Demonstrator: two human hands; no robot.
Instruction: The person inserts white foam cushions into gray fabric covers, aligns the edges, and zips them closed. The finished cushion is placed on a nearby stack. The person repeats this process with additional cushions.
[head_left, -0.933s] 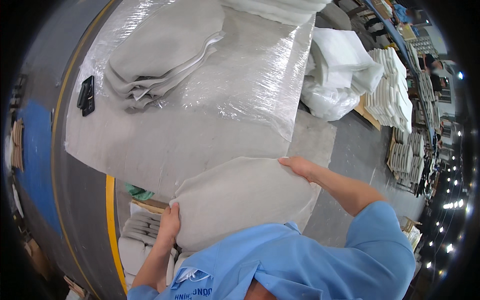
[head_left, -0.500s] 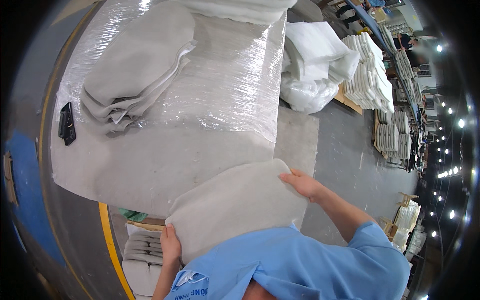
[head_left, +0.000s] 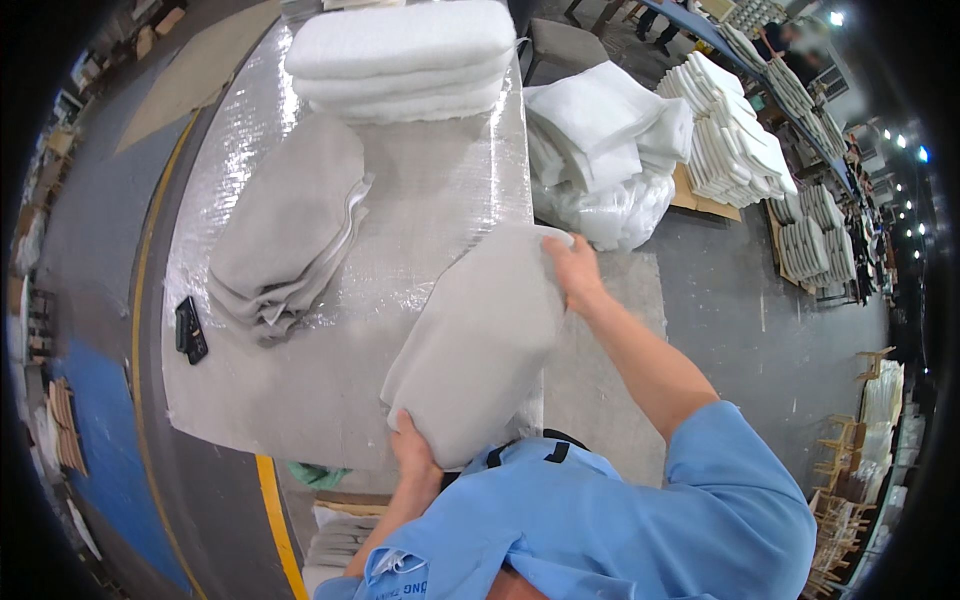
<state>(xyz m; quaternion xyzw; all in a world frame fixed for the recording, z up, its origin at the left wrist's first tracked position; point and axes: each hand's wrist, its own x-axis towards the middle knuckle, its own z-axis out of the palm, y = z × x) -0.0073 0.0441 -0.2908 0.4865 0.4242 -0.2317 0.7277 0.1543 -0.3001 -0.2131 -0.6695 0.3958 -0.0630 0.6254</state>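
A grey fabric cushion (head_left: 480, 340), plump with rounded corners, is held slantwise between my two hands over the near right part of the plastic-covered table (head_left: 250, 400). My right hand (head_left: 575, 272) grips its far right corner, thumb on top. At the near left corner my left hand (head_left: 413, 450) is closed on the edge, its fingers partly hidden beneath. To the left lies a stack of flat grey fabric covers (head_left: 295, 200) with loose, wavy edges.
Thick white padding pieces (head_left: 400, 45) are stacked at the table's far end. Two small black objects (head_left: 190, 332) lie by the left edge. Right of the table are a bundle of white padding (head_left: 600, 130) and stacked white cushions (head_left: 725, 130). More grey cushions (head_left: 335, 540) sit below the near edge.
The cushion has moved forward from against my body and turned steeper, its right end now farther away. Both hands moved with it, keeping their grip. The view has shifted, showing more of the far padding.
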